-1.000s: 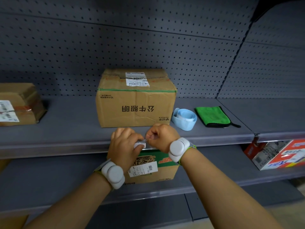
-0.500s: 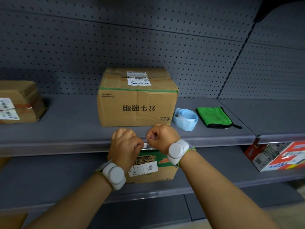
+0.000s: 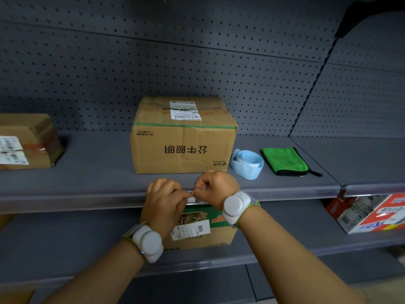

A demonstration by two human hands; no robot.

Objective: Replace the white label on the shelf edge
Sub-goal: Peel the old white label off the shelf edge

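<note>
Both hands at front edge of upper shelf (image 3: 76, 197), fingers curled. Left hand (image 3: 163, 199) and right hand (image 3: 215, 186) pinched small white label (image 3: 191, 199) between them at shelf-edge strip. White bands on both wrists. Cardboard box (image 3: 183, 148) stood just behind hands; pale blue tape roll (image 3: 246, 164) beside box, green cloth (image 3: 283, 161) right of roll. Second carton (image 3: 26, 141) at far left. Green-printed box (image 3: 203, 227) on lower shelf beneath hands; red and white box (image 3: 372, 213) at right

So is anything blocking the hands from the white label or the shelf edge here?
Nothing visible. Both hands, left and right, are already at the shelf edge, pinching the label between them. The big box sits behind them on the shelf, clear of the edge.
</note>
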